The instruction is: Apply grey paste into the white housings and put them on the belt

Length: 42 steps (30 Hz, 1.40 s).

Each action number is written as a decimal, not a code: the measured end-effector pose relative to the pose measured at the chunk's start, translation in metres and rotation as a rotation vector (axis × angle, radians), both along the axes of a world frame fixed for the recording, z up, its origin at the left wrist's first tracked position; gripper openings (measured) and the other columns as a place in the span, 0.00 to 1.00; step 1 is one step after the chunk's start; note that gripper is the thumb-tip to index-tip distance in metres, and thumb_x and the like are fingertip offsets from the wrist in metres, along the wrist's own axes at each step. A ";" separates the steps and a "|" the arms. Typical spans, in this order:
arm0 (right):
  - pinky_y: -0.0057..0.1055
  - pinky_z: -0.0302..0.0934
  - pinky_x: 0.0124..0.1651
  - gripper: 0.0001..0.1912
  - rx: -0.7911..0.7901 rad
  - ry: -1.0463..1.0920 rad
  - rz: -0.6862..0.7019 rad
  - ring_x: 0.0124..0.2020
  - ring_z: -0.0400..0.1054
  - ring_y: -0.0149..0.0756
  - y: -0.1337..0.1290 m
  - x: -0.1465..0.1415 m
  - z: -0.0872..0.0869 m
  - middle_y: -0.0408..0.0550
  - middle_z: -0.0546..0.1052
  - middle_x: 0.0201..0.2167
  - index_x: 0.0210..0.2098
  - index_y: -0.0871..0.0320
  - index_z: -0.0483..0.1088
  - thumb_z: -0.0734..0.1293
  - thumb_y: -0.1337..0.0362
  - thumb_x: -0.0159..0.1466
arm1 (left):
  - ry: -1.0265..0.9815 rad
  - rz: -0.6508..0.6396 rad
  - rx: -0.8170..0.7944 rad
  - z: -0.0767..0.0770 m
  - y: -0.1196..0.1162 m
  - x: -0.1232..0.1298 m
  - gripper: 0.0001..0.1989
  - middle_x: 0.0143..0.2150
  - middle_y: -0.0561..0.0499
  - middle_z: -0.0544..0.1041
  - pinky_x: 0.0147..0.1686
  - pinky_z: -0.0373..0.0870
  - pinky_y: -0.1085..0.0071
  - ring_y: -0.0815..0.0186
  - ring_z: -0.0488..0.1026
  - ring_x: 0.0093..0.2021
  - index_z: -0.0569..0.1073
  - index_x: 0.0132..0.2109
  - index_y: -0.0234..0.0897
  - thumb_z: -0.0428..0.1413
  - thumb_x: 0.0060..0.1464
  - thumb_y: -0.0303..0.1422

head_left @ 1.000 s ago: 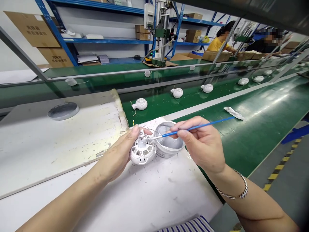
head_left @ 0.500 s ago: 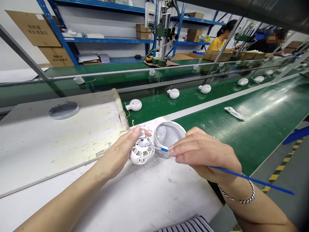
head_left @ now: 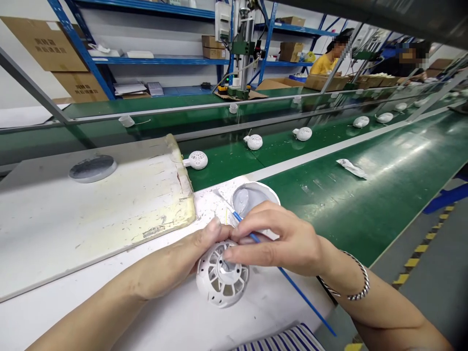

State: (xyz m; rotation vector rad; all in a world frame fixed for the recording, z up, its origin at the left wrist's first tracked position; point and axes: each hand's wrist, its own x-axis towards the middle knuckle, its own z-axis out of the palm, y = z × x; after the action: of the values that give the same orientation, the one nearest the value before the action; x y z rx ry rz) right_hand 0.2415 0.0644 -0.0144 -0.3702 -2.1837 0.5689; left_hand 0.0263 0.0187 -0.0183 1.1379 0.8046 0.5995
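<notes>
My left hand [head_left: 179,258] is closed round the upper left side of a white round fan housing [head_left: 222,292] with spoke-like openings, holding it low above the white board. A thin blue brush [head_left: 305,300] rests between the fingers of my right hand [head_left: 283,239], its pale bristle tip pointing up and left, away from the housing. The right thumb and fingers are at the housing's centre, where a small greyish patch shows. Behind my right hand stands a white tub [head_left: 275,191] with grey paste inside, partly covered by the hand.
On the left board [head_left: 127,195] lies a round lid [head_left: 93,169] smeared grey. Several similar white housings [head_left: 198,160] sit along the green conveyor [head_left: 219,170]. A crumpled white packet [head_left: 351,168] is at the right. Two people [head_left: 325,61] sit at the back right.
The brush tip has left the housing and now points up and left. The housing has come nearer me, and my right hand has moved left onto it. White cups on the far belt shifted right.
</notes>
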 end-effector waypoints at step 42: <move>0.30 0.72 0.45 0.16 0.540 -0.056 -0.176 0.38 0.73 0.34 -0.024 0.011 0.006 0.50 0.80 0.34 0.45 0.66 0.75 0.56 0.73 0.69 | 0.349 0.481 0.348 0.002 -0.002 -0.019 0.22 0.48 0.49 0.70 0.37 0.66 0.66 0.58 0.68 0.41 0.68 0.56 0.48 0.59 0.53 0.39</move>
State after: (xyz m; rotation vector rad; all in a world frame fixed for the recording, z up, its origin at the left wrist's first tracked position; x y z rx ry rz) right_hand 0.2529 0.0408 -0.0085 -0.2806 -2.2246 -0.1353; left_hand 0.0070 0.0168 -0.0163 1.3975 1.3312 0.9832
